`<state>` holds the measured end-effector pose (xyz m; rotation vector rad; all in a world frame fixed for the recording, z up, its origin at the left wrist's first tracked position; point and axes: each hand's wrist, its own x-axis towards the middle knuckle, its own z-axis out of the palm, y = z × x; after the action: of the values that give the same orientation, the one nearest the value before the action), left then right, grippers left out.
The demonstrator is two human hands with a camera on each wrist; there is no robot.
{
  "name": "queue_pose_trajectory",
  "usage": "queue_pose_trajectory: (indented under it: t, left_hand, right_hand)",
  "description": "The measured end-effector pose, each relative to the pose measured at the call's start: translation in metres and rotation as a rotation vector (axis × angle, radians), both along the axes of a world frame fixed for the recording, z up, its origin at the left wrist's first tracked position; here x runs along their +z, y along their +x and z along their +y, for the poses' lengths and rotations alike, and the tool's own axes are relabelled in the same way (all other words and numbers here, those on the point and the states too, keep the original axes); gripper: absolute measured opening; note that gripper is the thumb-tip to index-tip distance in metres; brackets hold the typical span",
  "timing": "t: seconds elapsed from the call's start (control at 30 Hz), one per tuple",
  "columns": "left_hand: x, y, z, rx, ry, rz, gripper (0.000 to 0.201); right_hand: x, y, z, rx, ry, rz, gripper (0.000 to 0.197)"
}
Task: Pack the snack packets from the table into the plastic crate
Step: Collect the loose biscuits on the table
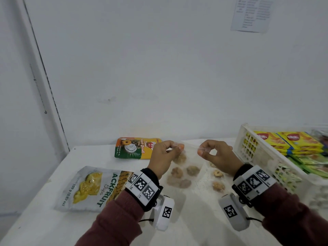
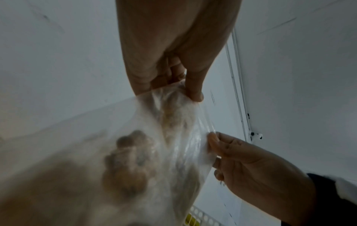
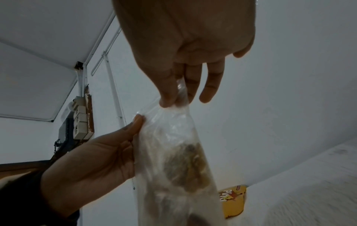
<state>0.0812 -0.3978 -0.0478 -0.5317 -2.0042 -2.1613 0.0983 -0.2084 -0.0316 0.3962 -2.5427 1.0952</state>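
A clear plastic packet of brown snack pieces hangs above the table between my two hands. My left hand pinches its top left corner and my right hand pinches its top right corner. The left wrist view has the left hand gripping the packet, with the right hand on the far edge. The right wrist view shows the right hand pinching the packet top, the left hand beside it. The white plastic crate stands at the right.
The crate holds yellow wafer packs and green packets. On the table lie a jackfruit chips bag at the left, a pineapple biscuit packet by the wall, and another clear packet of snack pieces under my right hand.
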Motion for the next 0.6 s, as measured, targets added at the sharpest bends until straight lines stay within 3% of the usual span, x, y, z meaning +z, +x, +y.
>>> queue_pose_trajectory:
  t: [0.1,0.23,0.33,0.6]
  left_hand:
    - [-0.001,0.002,-0.001,-0.006,0.023,-0.014,0.010]
    - [-0.001,0.009,0.001,-0.001,0.050,-0.022,0.013]
    - [-0.002,0.014,0.003,-0.001,0.042,-0.014,0.018]
    - [-0.010,0.028,0.018,-0.074,0.034,-0.094,0.018]
  right_hand:
    - [-0.002,0.005,-0.004,-0.029,-0.031,0.031,0.021]
    - [-0.004,0.014,-0.003,0.000,-0.207,-0.015,0.015]
    - [-0.009,0.023,0.004,0.012,-0.343,-0.069,0.022]
    - [-0.019,0.046,0.020,0.012,-0.363,0.016,0.029]
